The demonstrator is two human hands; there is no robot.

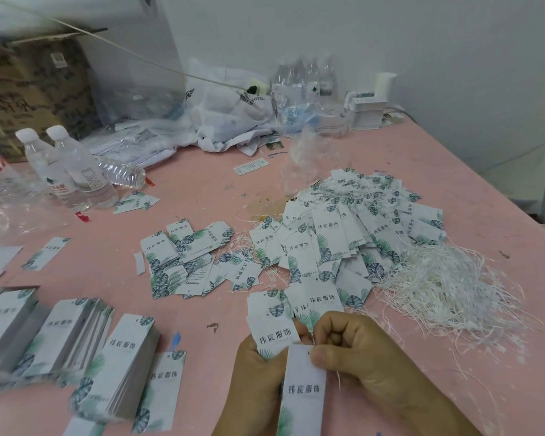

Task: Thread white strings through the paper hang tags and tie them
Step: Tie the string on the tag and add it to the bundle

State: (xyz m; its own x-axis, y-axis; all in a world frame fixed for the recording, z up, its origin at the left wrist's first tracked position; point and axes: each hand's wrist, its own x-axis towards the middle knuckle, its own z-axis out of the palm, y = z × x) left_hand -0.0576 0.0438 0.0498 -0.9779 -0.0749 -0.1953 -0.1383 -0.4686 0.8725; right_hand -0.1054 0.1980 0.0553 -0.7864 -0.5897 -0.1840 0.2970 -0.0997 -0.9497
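Head view: both hands, left hand [258, 366] and right hand [359, 354], pinch a hang tag [302, 388] near the table's [202, 190] front edge.

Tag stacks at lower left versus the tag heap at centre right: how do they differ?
1. The tag stacks are neat, squared blocks; the tag heap is scattered, tags overlapping at all angles.
2. The tag heap has white strings showing among its tags; the tag stacks show none.
3. The tag heap lies beside the loose string pile; the tag stacks sit apart from it.

Both share the same leaf print and lettering, and both rest on the pink table.
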